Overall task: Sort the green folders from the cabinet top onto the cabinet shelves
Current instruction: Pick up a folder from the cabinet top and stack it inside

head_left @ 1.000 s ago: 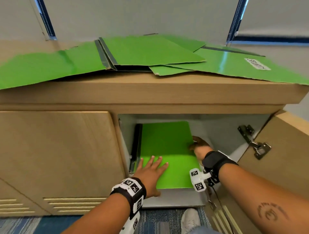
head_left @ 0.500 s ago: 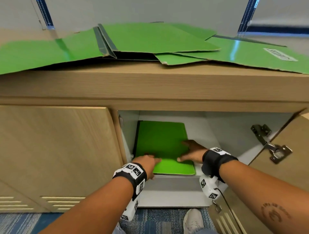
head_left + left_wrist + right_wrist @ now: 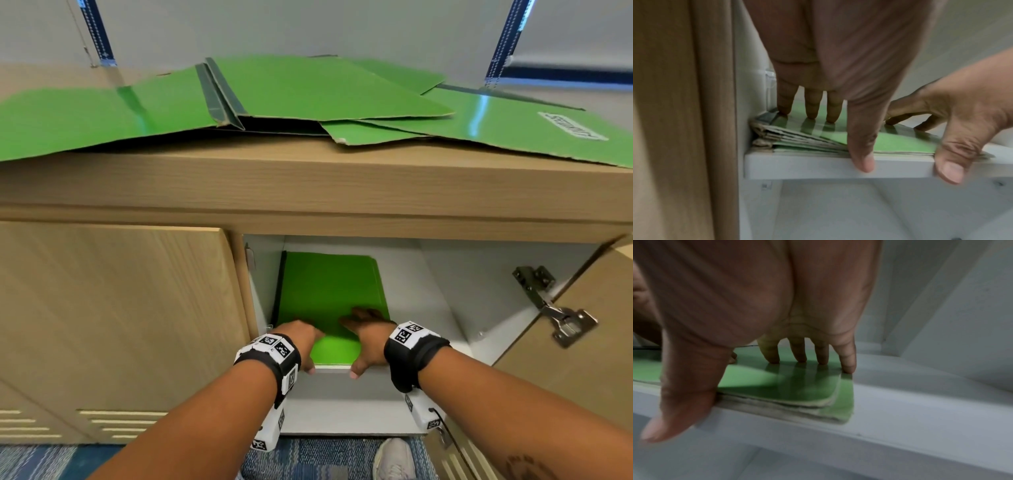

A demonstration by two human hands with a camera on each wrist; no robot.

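The shelved stack of green folders [image 3: 330, 291] lay flat under both hands, long axis running into the cabinet shelf [image 3: 818, 167] — left hand [image 3: 301, 337] and right hand [image 3: 368, 334] spread fingers on top, thumbs at its near edge, equally close.

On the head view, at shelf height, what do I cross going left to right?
Closed light-wood cabinet door → left hand on the green folder stack → right hand on the same stack → bare white shelf → metal hinge → open wooden door.
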